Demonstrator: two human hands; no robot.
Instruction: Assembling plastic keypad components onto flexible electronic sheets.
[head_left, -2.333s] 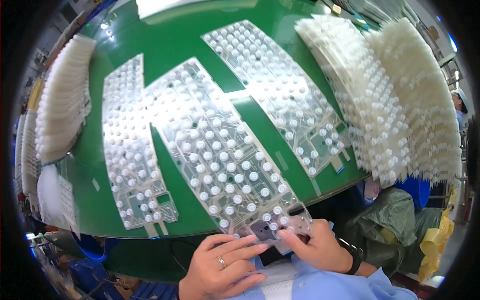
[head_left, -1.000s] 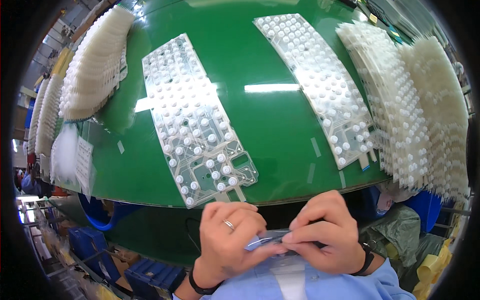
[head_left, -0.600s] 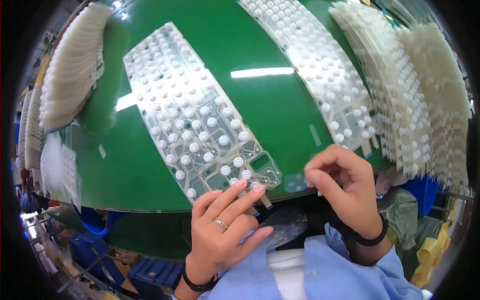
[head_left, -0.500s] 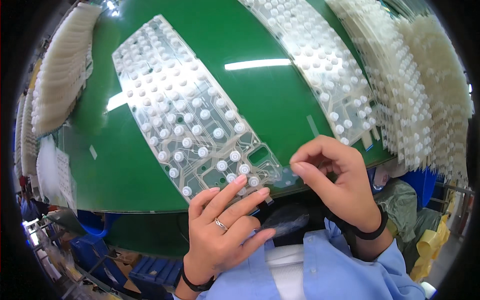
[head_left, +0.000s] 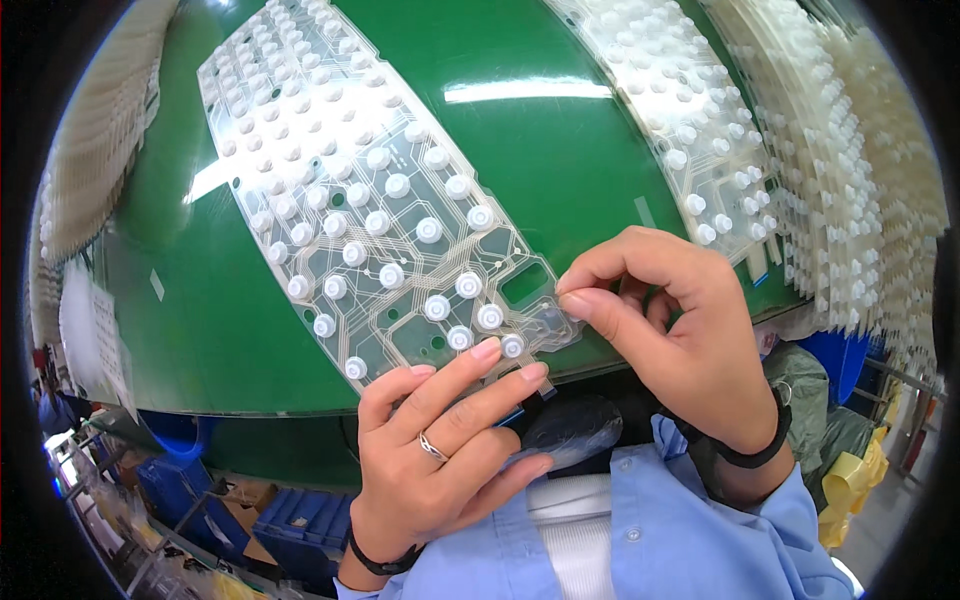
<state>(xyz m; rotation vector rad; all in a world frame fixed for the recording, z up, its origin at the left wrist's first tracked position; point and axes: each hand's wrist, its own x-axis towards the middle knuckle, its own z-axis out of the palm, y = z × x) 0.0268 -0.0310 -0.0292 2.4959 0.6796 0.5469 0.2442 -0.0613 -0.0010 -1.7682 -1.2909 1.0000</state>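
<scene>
A clear membrane sheet (head_left: 370,210) dotted with white rubber domes lies slantwise on the green table (head_left: 570,150), its near end at the table's front edge. My right hand (head_left: 690,350) pinches thumb and forefinger together at the sheet's near right corner. My left hand (head_left: 440,440) has its fingers spread, with the index and middle fingertips resting on the sheet's near edge beside the last domes. A small clear plastic bag (head_left: 575,435) lies just under my left fingers, against my blue shirt.
A second dome-covered sheet (head_left: 680,130) lies to the right. Thick stacks of white dome sheets (head_left: 860,180) fill the far right, and another stack (head_left: 95,160) lines the left edge. Blue crates (head_left: 230,510) stand on the floor below the table.
The sheet has been drawn toward me to the table's front edge. My hands left the clear bag at my lap; the right now pinches the sheet's corner and the left rests on its edge.
</scene>
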